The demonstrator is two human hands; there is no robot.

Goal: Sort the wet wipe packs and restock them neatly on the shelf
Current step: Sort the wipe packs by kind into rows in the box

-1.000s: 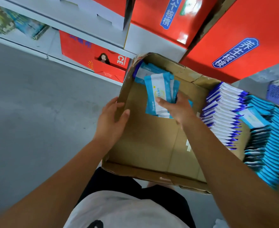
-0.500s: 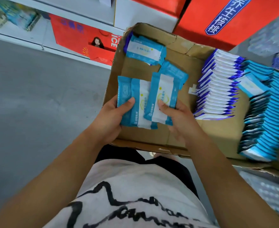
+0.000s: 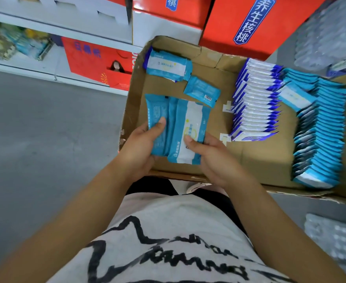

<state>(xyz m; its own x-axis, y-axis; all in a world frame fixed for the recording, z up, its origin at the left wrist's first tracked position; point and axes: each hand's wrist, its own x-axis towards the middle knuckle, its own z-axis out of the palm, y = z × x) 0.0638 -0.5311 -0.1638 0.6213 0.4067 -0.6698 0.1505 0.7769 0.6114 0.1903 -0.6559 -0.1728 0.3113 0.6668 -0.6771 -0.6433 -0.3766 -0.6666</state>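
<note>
**Sorting Well Advanced, Shelf Yet to Be Filled**

At the far left the shelf [image 3: 25,62] carried other goods. No wet wipe packs could be made out on it, so the restocking half of the job appeared not yet begun. The sorting looked much further along, and it was being done in a shallow cardboard box [image 3: 128,111] in front of the person.

The left hand [image 3: 141,146] was closed on the left edge of a small fan of light-blue packs [image 3: 176,127], with the thumb pressed on the front and the fingers out of sight behind. The fan was held over the near left corner of the box. The right hand [image 3: 213,156] gripped the fan's right side, its thumb lying on the white label of the front pack and its fingers curled beneath.

Beyond the fan, two loose packs [image 3: 166,66] lay flat and askew in the far left corner, apparently unsorted. To their right a tidy row of white-and-dark-blue packs [image 3: 256,99] stood on edge. Just beside it ran a longer row of light-blue packs [image 3: 323,135]. One stray pack [image 3: 296,97] lay across the join of the two rows.

What seemed left was to file the fan and the strays, then carry everything to the shelf.
</note>
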